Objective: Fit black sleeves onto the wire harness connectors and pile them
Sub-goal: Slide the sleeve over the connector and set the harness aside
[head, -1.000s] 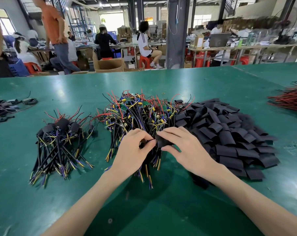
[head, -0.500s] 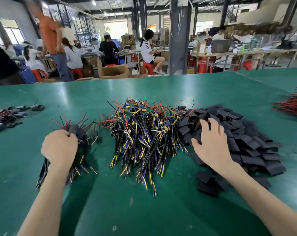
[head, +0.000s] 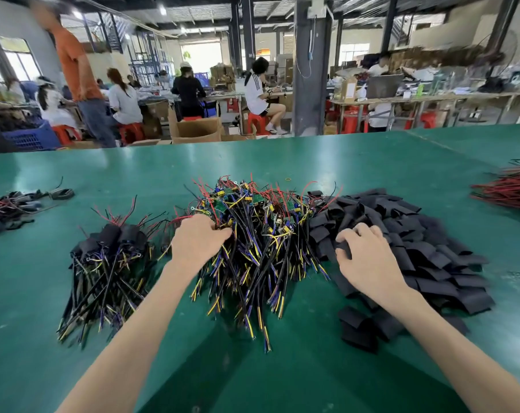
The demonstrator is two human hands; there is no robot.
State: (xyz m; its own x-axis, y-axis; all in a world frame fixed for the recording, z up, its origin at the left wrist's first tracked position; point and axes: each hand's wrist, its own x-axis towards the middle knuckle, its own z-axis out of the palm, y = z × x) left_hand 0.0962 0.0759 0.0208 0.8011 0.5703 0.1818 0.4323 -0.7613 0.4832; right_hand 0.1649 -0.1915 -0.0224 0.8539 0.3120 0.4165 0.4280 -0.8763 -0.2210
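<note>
A big heap of bare wire harnesses [head: 261, 234] with green boards and yellow, blue and red wires lies mid-table. My left hand [head: 197, 241] reaches into its left side, fingers curled round a harness there. To the right spreads a pile of flat black sleeves [head: 416, 239]. My right hand [head: 364, 257] lies on that pile's near left edge, fingers bent over a sleeve; whether it grips one I cannot tell. On the left sits a smaller pile of sleeved harnesses [head: 109, 263].
The green table [head: 282, 368] fills the view. Red wire bundles [head: 512, 189] lie at the right edge, dark cable parts [head: 14, 204] at the far left. Several people work at benches beyond the table's far edge.
My left hand left the sleeved pile and moved right into the bare harness heap. My right hand shifted slightly on the sleeve pile and bent its fingers.
</note>
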